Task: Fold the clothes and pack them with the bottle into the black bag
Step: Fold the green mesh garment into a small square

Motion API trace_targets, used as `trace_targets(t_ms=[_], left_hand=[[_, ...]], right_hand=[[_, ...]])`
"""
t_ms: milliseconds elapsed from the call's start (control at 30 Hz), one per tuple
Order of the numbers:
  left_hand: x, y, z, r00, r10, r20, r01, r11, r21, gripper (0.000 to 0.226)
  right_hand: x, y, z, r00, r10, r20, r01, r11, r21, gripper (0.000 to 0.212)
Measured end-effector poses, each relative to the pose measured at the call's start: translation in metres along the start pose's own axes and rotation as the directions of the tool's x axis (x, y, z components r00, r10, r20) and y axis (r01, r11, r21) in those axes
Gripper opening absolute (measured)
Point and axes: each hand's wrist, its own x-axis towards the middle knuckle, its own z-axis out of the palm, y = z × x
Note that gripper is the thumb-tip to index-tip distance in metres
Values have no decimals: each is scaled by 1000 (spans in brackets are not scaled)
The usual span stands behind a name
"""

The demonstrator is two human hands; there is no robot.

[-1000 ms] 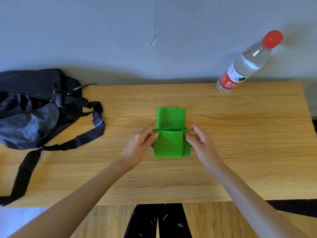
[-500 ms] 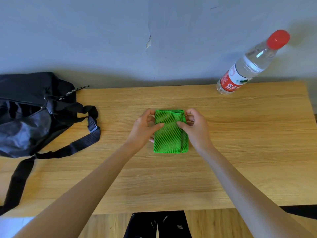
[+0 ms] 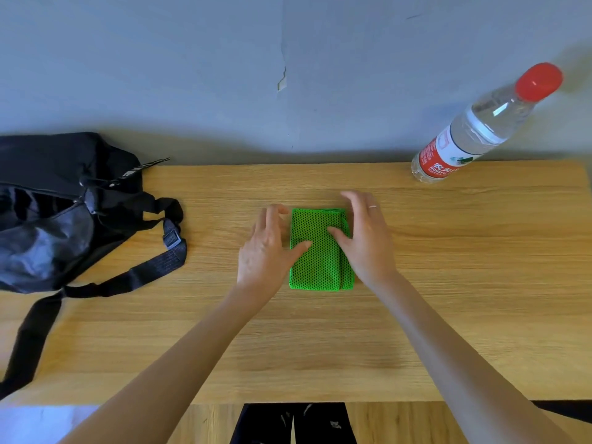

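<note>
At the middle of the wooden table lies one green mesh garment, folded into a compact upright rectangle with layered edges along its right side. The left hand and right hand flank it, fingers loosely spread and gripping nothing; each thumb rests on the cloth, though the blurred fingertips may hover. One red-capped water bottle stands at the far right edge. One black bag sits at the left.

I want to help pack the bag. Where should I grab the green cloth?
Probably pinch the green cloth by its two long sides, one hand from the left and one from the right. It lies flat, folded in layers, so squeezing both sides should keep it folded.
</note>
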Motion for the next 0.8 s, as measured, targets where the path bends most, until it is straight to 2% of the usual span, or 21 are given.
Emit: trace_targets(t_ms=[100, 200, 300, 400, 500, 600, 733, 800], left_hand=[[-9, -2, 4, 996, 73, 46, -77, 993, 87, 67], [-9, -5, 6, 992, 95, 86, -101, 992, 70, 73], [-1, -6, 2, 989, 121, 91, -125, 991, 42, 74], [9, -6, -2, 992, 125, 36, -126, 991, 37, 71], [10, -8, -4, 997, 68, -35, -66, 996, 55, 64], [-4, -10, -2, 992, -3, -124, 19, 992, 123, 58], [-24, -12, -2, 969, -202, -143, 232, 942, 241, 58], [-30, -12, -1, 956, -263, -126, 289, 918, 271, 51]], right_hand=[[8, 3, -1, 987, -110, 115, 114, 993, -27, 60], [14, 4, 0, 980, -119, 161, 132, 989, -67, 53], [15, 4, -1, 978, -45, 203, 58, 997, -59, 43], [8, 7, -5, 965, 94, 246, -100, 995, 12, 42], [-6, 10, -7, 938, 214, 272, -232, 972, 36, 44], [-17, 10, -6, 942, 267, 201, -289, 953, 89, 32], [-21, 4, 0, 932, 333, 139, -339, 941, 17, 27], [-20, 0, 1, 923, 363, 127, -367, 930, 10, 25]])
